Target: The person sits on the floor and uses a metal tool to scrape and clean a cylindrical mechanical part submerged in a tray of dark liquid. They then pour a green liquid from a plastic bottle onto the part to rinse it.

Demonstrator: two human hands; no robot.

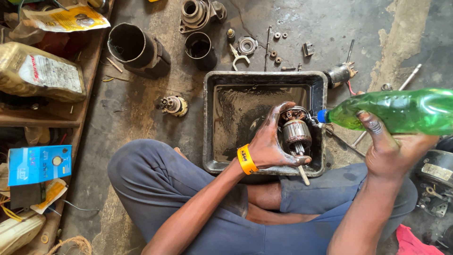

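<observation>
The left hand (272,141) curls around a motor armature (296,134) over the black tray (210,118). The right hand (394,148) grips a green bottle (401,111), its blue tip apparently touching the armature. Beyond lie metal cylinders (137,49).

My left hand (271,141), slick with dark grease, grips a metal armature (296,134) with dull copper windings and a bare steel shaft. My right hand (394,151) holds a glossy green translucent plastic bottle (401,111). The black tray (264,120) below looks wet and oily. The concrete floor (330,23) is rough, matt, stained. My trousers (155,189) are matt blue cloth.
</observation>
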